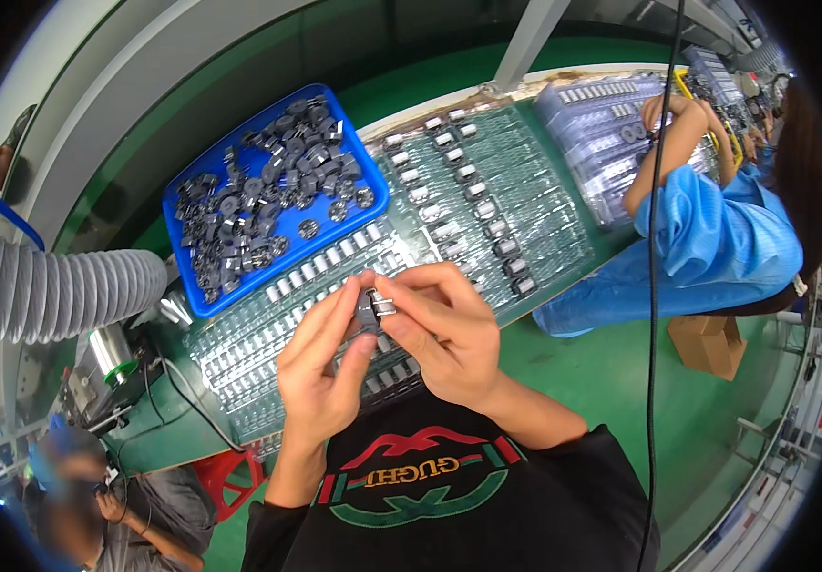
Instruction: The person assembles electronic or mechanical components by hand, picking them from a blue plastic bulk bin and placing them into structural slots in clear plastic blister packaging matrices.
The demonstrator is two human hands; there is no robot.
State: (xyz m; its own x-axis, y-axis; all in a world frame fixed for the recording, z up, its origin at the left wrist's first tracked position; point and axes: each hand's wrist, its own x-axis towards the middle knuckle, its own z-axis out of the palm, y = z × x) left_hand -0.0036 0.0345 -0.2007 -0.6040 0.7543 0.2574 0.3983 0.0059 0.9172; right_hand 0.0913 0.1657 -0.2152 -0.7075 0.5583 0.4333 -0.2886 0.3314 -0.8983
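Note:
Close together over the near edge of the bench, both my hands work on one small assembly. My left hand (320, 377) pinches a dark grey round part (366, 313) between fingers and thumb. A small silver metal piece (383, 304) sits against that part, gripped by the thumb and fingers of my right hand (454, 334). The fingers partly cover where the two pieces meet. Beneath and left of my hands lies a clear plastic tray (239, 367) with rows of silver pieces. Beyond them, another clear tray (535, 176) carries rows of silver-and-dark parts.
A blue bin (320, 225) holds many loose dark round parts. At left are a grey flexible duct (68, 284) and a metal cylinder (111, 353). A black cable (654, 286) hangs at right, near a blue-sleeved co-worker (716, 229) and stacked clear trays (583, 143). Another person sits lower left.

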